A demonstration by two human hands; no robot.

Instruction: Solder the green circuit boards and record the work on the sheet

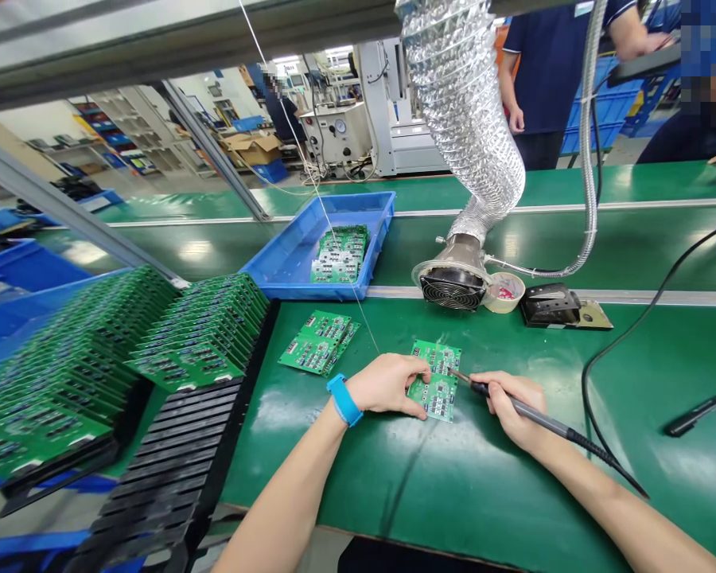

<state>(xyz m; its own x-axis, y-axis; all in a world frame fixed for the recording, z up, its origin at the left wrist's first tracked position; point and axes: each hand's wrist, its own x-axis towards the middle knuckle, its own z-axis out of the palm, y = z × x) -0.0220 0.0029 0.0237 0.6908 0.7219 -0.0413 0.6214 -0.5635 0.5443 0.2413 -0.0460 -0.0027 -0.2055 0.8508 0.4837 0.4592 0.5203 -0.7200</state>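
Observation:
A green circuit board (pixel 443 395) lies flat on the green bench top. My left hand (pixel 394 384), with a blue wristband, grips the board's left edge between thumb and fingers. A thin solder wire (pixel 367 322) runs down from above to the back of this hand; where it passes among the fingers is hidden. My right hand (pixel 516 402) is closed around a soldering iron (pixel 528 412), whose tip reaches the board's upper right part. Left of my hands, a couple of other circuit boards (pixel 316 342) lie overlapped.
Black slotted racks (pixel 173 454) hold rows of upright boards at left. Behind are a blue tray (pixel 286 239) with stacked boards, a fume extractor duct (pixel 459 274), a tape roll (pixel 506 291) and an iron stand (pixel 564 306). A black pen (pixel 698 415) lies right. People stand beyond.

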